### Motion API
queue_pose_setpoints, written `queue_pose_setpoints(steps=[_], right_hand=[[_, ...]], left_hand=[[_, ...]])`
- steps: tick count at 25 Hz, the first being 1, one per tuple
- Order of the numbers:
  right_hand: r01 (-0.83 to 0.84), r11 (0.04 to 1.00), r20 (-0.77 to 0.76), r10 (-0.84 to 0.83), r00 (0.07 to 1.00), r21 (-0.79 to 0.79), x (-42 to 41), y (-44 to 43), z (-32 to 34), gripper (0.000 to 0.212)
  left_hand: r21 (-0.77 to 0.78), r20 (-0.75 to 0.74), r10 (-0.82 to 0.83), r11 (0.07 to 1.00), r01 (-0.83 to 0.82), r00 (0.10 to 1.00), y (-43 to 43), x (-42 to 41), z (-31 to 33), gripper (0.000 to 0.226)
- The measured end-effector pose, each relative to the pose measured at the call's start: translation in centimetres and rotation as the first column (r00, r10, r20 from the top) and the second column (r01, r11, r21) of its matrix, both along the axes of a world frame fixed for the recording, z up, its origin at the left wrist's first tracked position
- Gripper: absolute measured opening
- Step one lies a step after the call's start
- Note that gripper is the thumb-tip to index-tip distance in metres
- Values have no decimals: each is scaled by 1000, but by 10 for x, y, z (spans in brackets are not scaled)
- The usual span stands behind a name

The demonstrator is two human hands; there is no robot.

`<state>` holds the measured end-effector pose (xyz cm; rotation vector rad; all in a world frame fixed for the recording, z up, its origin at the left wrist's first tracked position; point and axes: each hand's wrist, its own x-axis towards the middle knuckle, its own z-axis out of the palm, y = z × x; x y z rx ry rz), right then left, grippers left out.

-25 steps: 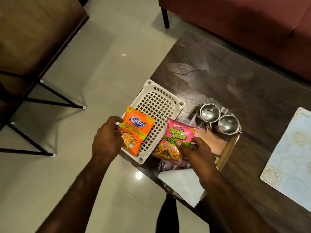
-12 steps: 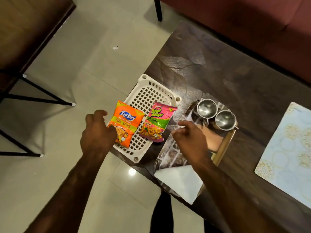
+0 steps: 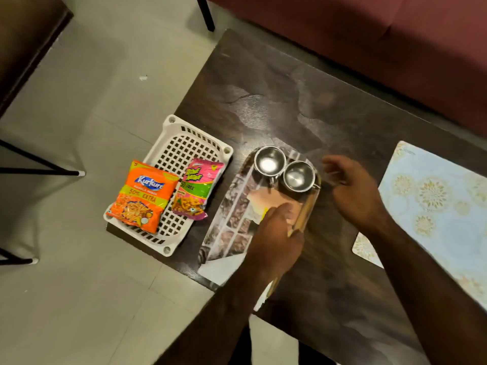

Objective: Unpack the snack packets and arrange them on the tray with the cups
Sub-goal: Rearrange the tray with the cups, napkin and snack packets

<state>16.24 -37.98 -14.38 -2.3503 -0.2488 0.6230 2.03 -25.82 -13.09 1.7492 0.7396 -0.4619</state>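
The left hand [image 3: 274, 241] lies over the near part of the tray [image 3: 232, 227], its fingers [image 3: 280, 210] held close together and stretched flat toward the two cups, pinching nothing that I can see; whether they press on the tray's surface or hang just above it I cannot tell. The right hand [image 3: 353, 191] is just beside the tray's right edge, fingers [image 3: 332, 164] loosely spread and curled, blurred, with nothing between them, close to the handle of the nearer cup.

The two steel cups [image 3: 283, 171] stand upright and touching each other at the far end of the tray, both showing bare shiny insides. The tray has a printed picture on its base and a wooden rim along the right side, and it sits slantwise on the dark tabletop [image 3: 276, 96].

To the left of the tray, well apart from both hands, a white plastic basket [image 3: 179, 148] with a grid floor rests on the tabletop's left corner, partly overhanging the edge. Two snack packets lie in it side by side: the orange packet [image 3: 143, 194] on the left, reaching over the basket's near left rim, and the pink packet [image 3: 196, 189] on the right, its lower end overhanging the basket's right rim. Both are sealed and face up.

A pale blue patterned mat [image 3: 434, 204] lies on the tabletop beyond the right hand. A maroon sofa [image 3: 369, 35] runs along the far side, above pale floor tiles [image 3: 92, 101].
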Motion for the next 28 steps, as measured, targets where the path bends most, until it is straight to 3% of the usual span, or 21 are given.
queue_pose_setpoints(steps=[5,9,12,15,18,25,28], right_hand=[[-143,988,-85,148,985,58,3,7,-19,62],[91,982,-241,-49,969,167,-20,-7,-17,64],[307,931,-407,-207,890,197,-33,-10,-18,64],[436,879,-509,-291,810,192,-40,-9,-20,61],[487,854,-538,-329,776,181,-44,-8,-21,58],[507,845,-524,-357,773,172,-49,-3,-20,57],[422,904,-333,-377,864,70,-47,-5,-13,47]], left_hand=[[31,-85,154,988,-152,984,-6,44,-11,78],[26,-37,145,989,-144,989,1,48,-15,73],[25,11,143,989,-143,990,-2,48,-14,54],[36,28,114,993,-115,993,-7,44,-14,60],[46,25,82,995,-83,996,-6,42,-15,72],[40,27,47,998,-48,999,-3,48,-19,72],[171,2,9,985,-9,1000,-4,43,-18,67]])
